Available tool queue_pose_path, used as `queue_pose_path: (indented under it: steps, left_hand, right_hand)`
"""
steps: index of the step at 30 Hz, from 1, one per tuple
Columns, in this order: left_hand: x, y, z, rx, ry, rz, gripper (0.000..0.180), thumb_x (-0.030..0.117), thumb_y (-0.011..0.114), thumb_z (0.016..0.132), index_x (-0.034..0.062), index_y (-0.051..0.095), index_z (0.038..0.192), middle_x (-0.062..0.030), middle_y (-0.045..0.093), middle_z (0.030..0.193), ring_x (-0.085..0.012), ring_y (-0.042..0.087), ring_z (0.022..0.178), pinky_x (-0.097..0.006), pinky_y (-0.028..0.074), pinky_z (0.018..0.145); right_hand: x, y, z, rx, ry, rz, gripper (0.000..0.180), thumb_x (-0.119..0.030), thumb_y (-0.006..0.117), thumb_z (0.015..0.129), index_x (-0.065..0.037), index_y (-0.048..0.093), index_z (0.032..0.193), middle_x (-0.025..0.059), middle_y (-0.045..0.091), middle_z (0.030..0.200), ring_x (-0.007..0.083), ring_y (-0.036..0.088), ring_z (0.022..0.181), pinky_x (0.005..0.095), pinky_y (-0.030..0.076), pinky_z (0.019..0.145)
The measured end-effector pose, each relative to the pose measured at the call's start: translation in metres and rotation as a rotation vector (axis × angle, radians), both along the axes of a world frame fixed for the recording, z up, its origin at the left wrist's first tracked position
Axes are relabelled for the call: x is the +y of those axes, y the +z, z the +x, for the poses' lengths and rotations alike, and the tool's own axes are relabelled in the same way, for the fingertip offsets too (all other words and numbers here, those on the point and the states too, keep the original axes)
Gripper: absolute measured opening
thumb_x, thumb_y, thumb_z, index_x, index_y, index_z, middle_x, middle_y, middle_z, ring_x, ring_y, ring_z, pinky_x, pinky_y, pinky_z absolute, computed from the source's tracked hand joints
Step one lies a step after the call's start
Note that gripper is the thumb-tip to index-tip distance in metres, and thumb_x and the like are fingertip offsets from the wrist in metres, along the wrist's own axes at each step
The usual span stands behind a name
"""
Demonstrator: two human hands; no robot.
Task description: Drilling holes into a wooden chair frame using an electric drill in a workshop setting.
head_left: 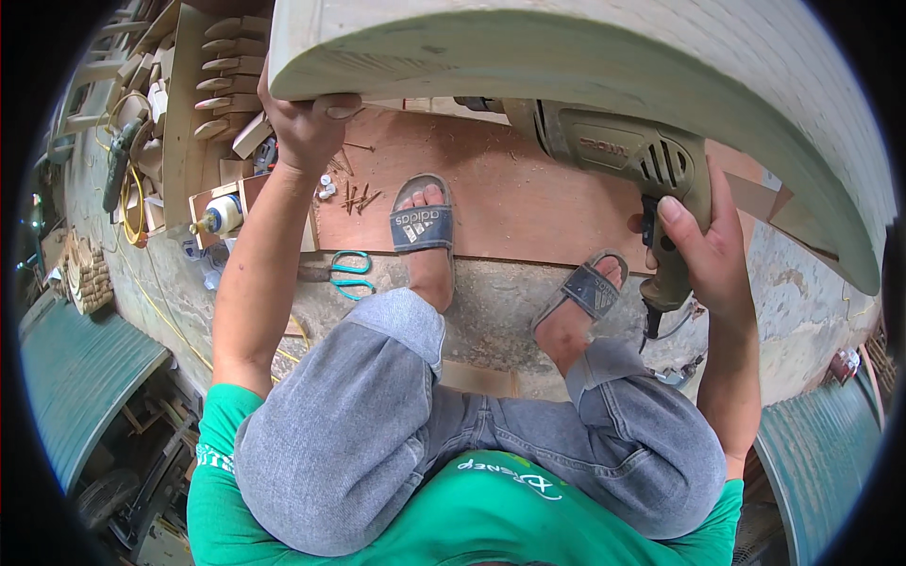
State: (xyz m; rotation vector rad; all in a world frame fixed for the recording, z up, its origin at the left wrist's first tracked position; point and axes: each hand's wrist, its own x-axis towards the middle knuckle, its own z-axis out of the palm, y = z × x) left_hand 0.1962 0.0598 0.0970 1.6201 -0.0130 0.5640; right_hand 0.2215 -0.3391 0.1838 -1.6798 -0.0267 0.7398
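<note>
Drilling under a curved pale wooden panel (585, 57).
Left hand (307, 123) fingers clamp the panel's edge; right hand (708, 250) fingers wrap the olive-green electric drill (623, 156) beneath it.

pale curved wooden board (585, 47), olive electric drill (628, 156) beneath

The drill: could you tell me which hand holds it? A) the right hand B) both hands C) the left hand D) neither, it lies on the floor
A: the right hand wraps the drill handle, while the left hand grips the edge of the curved wooden piece.
</note>
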Motion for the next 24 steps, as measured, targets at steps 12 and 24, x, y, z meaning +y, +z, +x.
queue_pose_path:
  steps: [12,24]
  left_hand:
    - [0.023,-0.028,-0.007,-0.048,0.023,0.039,0.013,0.009,0.066,0.078,0.0002,0.063,0.086,-0.0022,0.067,0.074,-0.0117,0.062,0.068,-0.026,0.051,0.067]
    - [0.029,-0.02,-0.002,-0.341,0.218,1.035,0.029,0.014,0.069,0.08,-0.0005,0.057,0.102,-0.0029,0.066,0.085,-0.0112,0.06,0.074,-0.025,0.05,0.07]
  right_hand:
    - [-0.002,-0.017,0.004,-0.03,0.012,0.002,0.065,-0.029,0.068,0.097,0.0,0.035,0.145,0.0069,0.063,0.086,0.0128,0.062,0.072,0.0266,0.052,0.059]
    - [0.004,-0.02,0.019,-0.046,0.11,-0.011,0.063,-0.027,0.067,0.098,-0.002,0.036,0.147,0.0069,0.063,0.085,0.0131,0.062,0.07,0.0275,0.052,0.054]
